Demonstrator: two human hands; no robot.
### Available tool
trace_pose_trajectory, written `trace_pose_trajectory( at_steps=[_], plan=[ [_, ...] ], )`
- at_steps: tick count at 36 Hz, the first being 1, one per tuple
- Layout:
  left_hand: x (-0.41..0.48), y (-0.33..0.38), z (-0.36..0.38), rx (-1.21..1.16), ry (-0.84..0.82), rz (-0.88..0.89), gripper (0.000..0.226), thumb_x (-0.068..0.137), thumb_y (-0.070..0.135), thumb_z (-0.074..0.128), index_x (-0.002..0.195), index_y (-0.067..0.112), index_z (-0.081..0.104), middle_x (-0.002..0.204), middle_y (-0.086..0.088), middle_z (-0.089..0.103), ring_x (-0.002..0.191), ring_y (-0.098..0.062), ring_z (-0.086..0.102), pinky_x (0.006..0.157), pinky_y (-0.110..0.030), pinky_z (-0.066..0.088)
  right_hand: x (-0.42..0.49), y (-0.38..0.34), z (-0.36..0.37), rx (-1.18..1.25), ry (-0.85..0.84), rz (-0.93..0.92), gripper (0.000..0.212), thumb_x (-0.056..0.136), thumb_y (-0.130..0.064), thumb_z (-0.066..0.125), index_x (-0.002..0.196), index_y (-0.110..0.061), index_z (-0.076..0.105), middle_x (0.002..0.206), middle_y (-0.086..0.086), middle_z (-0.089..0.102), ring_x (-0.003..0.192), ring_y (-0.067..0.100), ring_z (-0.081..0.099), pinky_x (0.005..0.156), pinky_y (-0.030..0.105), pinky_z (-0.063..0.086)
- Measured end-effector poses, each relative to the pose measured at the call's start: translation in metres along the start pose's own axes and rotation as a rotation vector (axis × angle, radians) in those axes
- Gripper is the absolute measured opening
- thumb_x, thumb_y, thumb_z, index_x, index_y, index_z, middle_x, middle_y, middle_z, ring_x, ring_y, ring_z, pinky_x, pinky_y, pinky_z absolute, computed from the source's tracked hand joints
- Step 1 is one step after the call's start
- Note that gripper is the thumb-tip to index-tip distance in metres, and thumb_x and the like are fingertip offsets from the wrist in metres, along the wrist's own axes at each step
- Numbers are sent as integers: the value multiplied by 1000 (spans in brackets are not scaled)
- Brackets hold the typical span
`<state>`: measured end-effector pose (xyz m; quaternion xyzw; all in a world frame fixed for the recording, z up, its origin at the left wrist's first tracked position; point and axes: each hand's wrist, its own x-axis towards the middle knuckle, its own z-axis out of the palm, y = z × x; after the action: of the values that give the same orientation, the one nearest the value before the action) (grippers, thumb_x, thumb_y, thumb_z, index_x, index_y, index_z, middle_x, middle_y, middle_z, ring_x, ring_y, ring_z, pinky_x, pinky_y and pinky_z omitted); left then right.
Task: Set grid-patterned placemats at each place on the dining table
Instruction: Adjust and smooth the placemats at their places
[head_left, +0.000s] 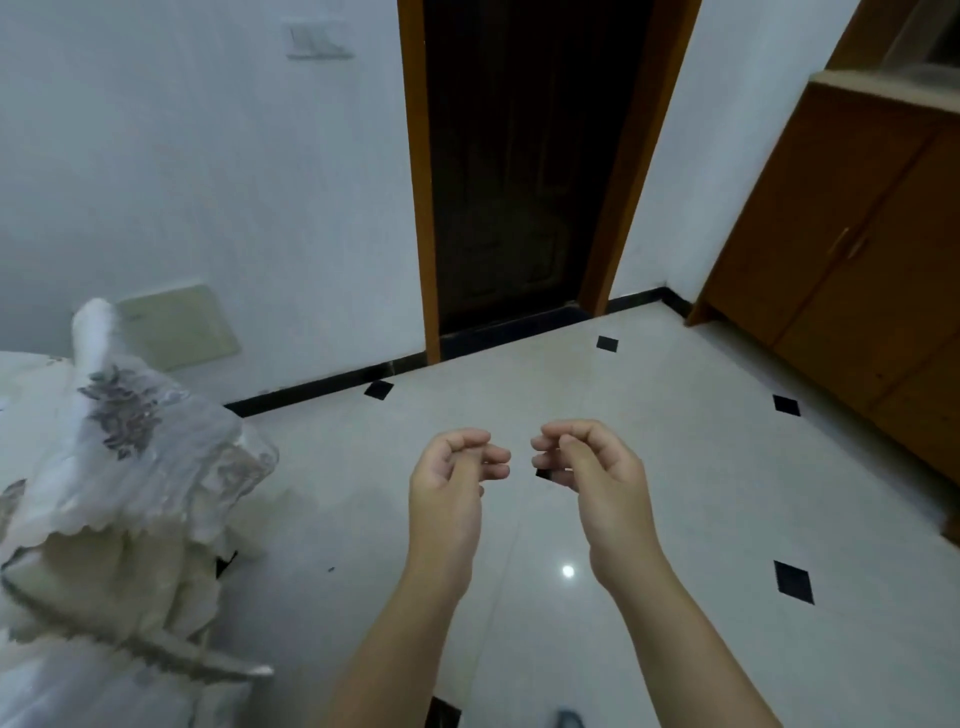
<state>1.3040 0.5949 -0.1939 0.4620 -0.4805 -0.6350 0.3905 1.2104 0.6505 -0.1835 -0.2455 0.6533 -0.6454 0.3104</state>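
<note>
The left hand (449, 480) and right hand (597, 470) hover over the floor (701, 493), fingers loosely curled and empty. No placemats are visible, so it seems best to fetch them first, perhaps near the lace cloth (130, 441).

only two hands and their forearms show of the person. the left hand (452, 467) and the right hand (592, 462) are bare. the left forearm (415, 623) and the right forearm (670, 634) are uncovered skin all the way down to the bottom edge, where the picture cuts them off (the upper arms lie outside it). the fingers (496, 456) are short and rounded at the tips. each hand is broad across the back and narrows only a little at the wrist, and the forearms widen again toward the elbow. the nails are too blurred to make out.
</note>
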Motion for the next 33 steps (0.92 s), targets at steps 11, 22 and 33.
trace_pose_trajectory(
  at_steps=[11, 22, 33],
  plan=[
    [205, 45, 74, -8, 183, 32, 22, 93, 5, 42, 93, 16, 62, 80, 1, 69, 70, -9, 62, 67, -23, 42, 244, -29, 35, -50, -99, -33, 29, 94, -7, 41, 82, -22, 62, 82, -4, 67, 75, 9, 61, 72, 21, 46],
    [358, 81, 19, -113, 522, 77, 26, 92, 2, 43, 83, 19, 60, 68, 6, 68, 61, -5, 62, 66, -25, 42, 388, -35, 184, -82, -539, 10, 25, 94, -6, 42, 85, -19, 63, 81, -3, 68, 69, 3, 61, 65, 14, 47],
    [541, 129, -112, -210, 683, 173, 24, 92, 1, 43, 84, 16, 59, 75, -2, 67, 61, -5, 61, 57, -13, 47, 500, -36, 408, -86, -755, -29, 26, 93, -4, 41, 81, -17, 61, 80, -2, 67, 64, 2, 60, 62, 12, 47]
  ],
)
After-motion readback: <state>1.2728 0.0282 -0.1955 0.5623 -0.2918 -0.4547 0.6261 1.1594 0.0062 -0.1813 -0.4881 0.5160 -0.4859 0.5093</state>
